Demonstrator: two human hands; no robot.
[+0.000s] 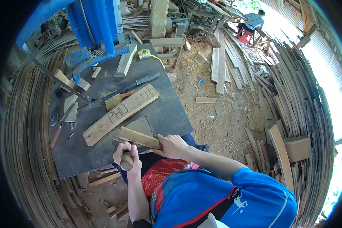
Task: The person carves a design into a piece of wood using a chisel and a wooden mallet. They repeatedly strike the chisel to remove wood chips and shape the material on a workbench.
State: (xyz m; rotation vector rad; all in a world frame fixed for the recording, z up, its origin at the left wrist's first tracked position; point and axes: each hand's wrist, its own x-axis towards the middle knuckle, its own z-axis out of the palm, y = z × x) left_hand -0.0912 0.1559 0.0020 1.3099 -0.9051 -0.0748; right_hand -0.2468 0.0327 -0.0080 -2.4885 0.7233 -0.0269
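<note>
My left hand [127,155] is closed around a rounded wooden handle [126,164]; the rest of that tool is hidden. My right hand [174,146] grips the right end of a short wooden block [138,137], which slants across the near edge of the dark table [171,114]. The left hand is close against the block's near side. Just beyond it lies a flat angular piece of wood [141,124]. A longer plank [121,114] with hand-drawn lettering rests farther back, with a wide paintbrush [117,99] touching its far side.
A blue bandsaw [93,28] with an exposed blade [51,76] stands at the table's far left. A file [148,78], tape measure [144,54], wooden-handled tool [56,136] and offcuts lie about. Lumber stacks [292,98] line both sides. A person [252,21] sits far right.
</note>
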